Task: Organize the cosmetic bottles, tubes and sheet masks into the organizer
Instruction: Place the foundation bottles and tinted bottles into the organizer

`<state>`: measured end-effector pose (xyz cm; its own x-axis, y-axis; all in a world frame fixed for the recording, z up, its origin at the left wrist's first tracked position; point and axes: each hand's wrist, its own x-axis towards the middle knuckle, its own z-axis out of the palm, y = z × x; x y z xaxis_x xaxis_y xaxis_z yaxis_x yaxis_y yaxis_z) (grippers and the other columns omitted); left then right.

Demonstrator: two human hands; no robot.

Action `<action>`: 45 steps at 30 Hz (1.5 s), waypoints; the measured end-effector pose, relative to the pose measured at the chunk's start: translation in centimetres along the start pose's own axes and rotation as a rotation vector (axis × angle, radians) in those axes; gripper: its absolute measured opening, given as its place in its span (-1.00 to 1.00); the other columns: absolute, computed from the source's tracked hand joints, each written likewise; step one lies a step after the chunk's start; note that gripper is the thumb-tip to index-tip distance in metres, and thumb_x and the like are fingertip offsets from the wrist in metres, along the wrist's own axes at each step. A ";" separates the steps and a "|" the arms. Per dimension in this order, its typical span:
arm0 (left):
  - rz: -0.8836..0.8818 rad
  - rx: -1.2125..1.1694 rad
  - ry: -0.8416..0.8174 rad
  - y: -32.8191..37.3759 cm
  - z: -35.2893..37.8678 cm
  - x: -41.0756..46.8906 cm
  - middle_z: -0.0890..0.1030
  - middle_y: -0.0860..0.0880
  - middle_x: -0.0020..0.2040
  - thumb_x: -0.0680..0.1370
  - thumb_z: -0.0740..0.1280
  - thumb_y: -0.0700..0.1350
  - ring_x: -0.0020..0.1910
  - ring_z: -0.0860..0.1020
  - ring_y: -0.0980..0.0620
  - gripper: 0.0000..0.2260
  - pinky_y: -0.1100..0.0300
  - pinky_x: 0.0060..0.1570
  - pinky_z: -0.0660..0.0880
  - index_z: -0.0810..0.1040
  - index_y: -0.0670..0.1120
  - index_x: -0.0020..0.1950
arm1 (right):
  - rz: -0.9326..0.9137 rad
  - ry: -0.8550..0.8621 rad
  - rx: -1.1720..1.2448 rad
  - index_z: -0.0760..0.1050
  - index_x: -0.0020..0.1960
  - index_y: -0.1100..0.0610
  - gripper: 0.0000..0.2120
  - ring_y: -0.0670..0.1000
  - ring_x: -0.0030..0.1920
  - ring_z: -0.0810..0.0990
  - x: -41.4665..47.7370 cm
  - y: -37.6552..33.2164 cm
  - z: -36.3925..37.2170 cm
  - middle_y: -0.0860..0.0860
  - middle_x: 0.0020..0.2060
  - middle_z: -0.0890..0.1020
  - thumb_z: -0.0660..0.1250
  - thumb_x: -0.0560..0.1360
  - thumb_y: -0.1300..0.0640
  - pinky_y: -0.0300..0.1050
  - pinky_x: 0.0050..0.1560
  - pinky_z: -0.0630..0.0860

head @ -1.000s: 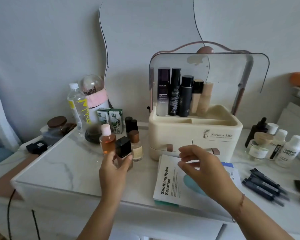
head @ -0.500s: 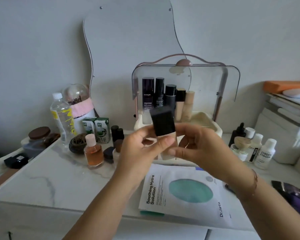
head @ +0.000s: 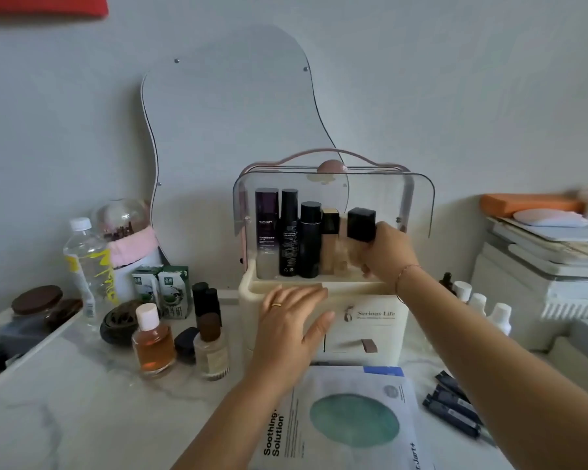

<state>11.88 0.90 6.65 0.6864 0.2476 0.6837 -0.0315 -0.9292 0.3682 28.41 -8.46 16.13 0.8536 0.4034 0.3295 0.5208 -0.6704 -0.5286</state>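
Sheet mask (head: pixel 350 422) partly beyond bottom edge; square-capped bottle (head: pixel 361 223) partly behind right hand (head: pixel 389 254)

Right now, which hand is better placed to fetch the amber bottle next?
Left. The left hand lies open on the organizer, nearer the amber bottle. The right hand grips a black-capped bottle in the top compartment, so it is probably busy.

Right hand (head: pixel 387 252) grips a black-capped foundation bottle (head: pixel 361 223), upright at the right end of the row of dark bottles (head: pixel 299 239) in the top of the organizer (head: pixel 370 320). Left hand (head: pixel 292 323) lies flat on its front. A sheet mask (head: pixel 347 418) lies on the counter (head: pixel 65 418) just in front, with dark tubes (head: pixel 455 405) beside it.
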 end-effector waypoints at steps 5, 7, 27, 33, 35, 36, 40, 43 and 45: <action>0.033 -0.029 0.012 -0.6 0.1 -0.1 0.49 0.19 0.32 0.57 0.02 0.25 0.27 0.27 0.35 -0.52 0.39 0.37 -0.14 0.46 0.09 0.36 | 0.039 -0.074 -0.207 0.35 -0.13 0.20 -0.94 0.09 -0.17 0.49 1.1 0.9 1.2 0.17 -0.04 0.60 0.17 0.49 0.32 -0.19 -0.28 0.38; 0.038 -0.032 0.022 -0.7 0.2 -0.1 0.49 0.19 0.31 0.57 0.01 0.25 0.27 0.25 0.36 -0.52 0.39 0.37 -0.15 0.46 0.09 0.36 | 0.074 -0.081 -0.113 0.42 -0.06 0.28 -0.94 0.13 -0.12 0.54 1.4 1.2 1.4 0.22 0.03 0.60 0.19 0.50 0.32 -0.15 -0.20 0.49; 0.076 -0.025 0.076 -0.8 0.5 -0.2 0.50 0.18 0.31 0.58 0.01 0.22 0.28 0.28 0.33 -0.53 0.37 0.39 -0.14 0.46 0.07 0.36 | -0.168 0.068 -0.072 0.01 0.49 0.19 -0.29 0.19 -0.01 0.51 -1.8 1.5 1.5 0.23 0.34 0.28 0.12 0.41 0.53 -0.10 -0.17 0.45; 0.084 -0.026 0.084 -0.8 0.5 -0.2 0.53 0.16 0.28 0.58 0.05 0.19 0.26 0.31 0.31 -0.55 0.33 0.40 -0.08 0.49 0.04 0.34 | -0.141 -0.065 -0.083 0.35 0.29 0.21 -0.62 0.14 0.04 0.49 -2.3 1.9 1.7 0.18 0.24 0.40 0.09 0.50 0.39 -0.18 -0.06 0.37; 0.087 -0.026 0.084 -0.8 0.6 -0.2 0.53 0.17 0.28 0.58 0.05 0.19 0.27 0.33 0.30 -0.56 0.31 0.41 -0.06 0.50 0.04 0.33 | -0.160 -0.150 -0.120 0.44 0.18 0.22 -0.69 0.08 -0.02 0.47 -1.8 1.6 1.6 0.17 0.18 0.48 0.07 0.52 0.37 -0.19 -0.07 0.34; 0.089 -0.026 0.086 -0.8 0.6 -0.2 0.53 0.17 0.27 0.58 0.06 0.19 0.27 0.34 0.29 -0.56 0.31 0.41 -0.06 0.50 0.04 0.33 | -0.160 -0.180 -0.124 0.46 0.18 0.22 -0.70 0.06 -0.04 0.44 -1.6 1.5 1.6 0.16 0.17 0.50 0.07 0.53 0.36 -0.19 -0.07 0.34; 0.100 -0.024 0.109 -0.9 0.8 -0.2 0.53 0.18 0.26 0.59 0.06 0.18 0.26 0.30 0.35 -0.58 0.32 0.41 -0.07 0.50 0.05 0.32 | -0.133 -0.240 -0.163 0.44 0.19 0.20 -0.72 0.04 -0.06 0.41 -1.0 1.3 1.7 0.16 0.13 0.52 0.07 0.54 0.32 -0.18 -0.06 0.34; 0.109 -0.019 0.114 -1.0 0.7 -0.2 0.52 0.19 0.26 0.59 0.06 0.18 0.27 0.28 0.37 -0.58 0.34 0.41 -0.09 0.49 0.06 0.33 | -0.137 -0.220 -0.146 0.44 0.19 0.19 -0.72 0.03 -0.06 0.40 -1.1 1.4 1.8 0.15 0.11 0.53 0.08 0.54 0.31 -0.18 -0.06 0.33; 0.108 -0.020 0.101 -0.9 0.6 -0.2 0.52 0.19 0.27 0.59 0.07 0.17 0.28 0.32 0.32 -0.58 0.34 0.40 -0.09 0.49 0.05 0.33 | -0.145 -0.201 -0.128 0.45 0.18 0.19 -0.72 0.02 -0.08 0.40 -1.1 1.4 1.9 0.14 0.10 0.54 0.08 0.54 0.32 -0.19 -0.07 0.32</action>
<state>12.19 1.50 5.78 0.6014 0.1737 0.7798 -0.1168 -0.9465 0.3009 28.19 -8.73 13.54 0.7610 0.6080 0.2262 0.6437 -0.6643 -0.3800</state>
